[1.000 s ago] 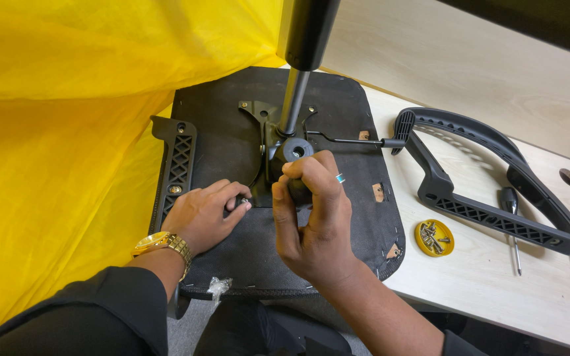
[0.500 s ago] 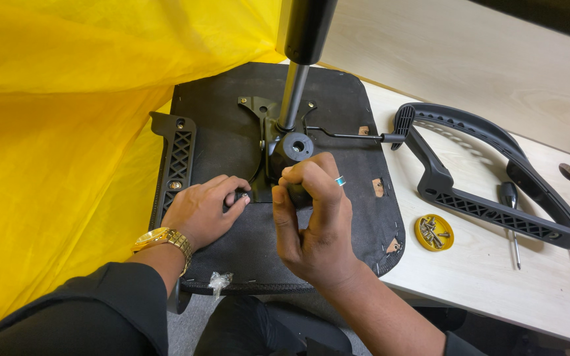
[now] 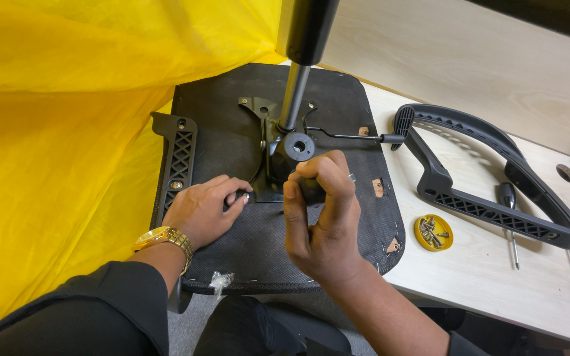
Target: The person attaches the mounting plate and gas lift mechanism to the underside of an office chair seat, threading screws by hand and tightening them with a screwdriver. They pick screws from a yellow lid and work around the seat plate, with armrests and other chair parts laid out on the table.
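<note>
While the left hand point(image 3: 202, 209) pinches a small part on the seat base point(image 3: 232, 138), the right hand point(image 3: 321, 217) clenches a dark tool handle; fastening the bracket point(image 3: 268, 151) seems underway, needing steady turning.

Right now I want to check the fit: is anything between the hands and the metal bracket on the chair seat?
Nothing visible. The left hand rests on the seat underside with fingertips at the bracket edge; the right hand grips a dark handle right at it.
</note>
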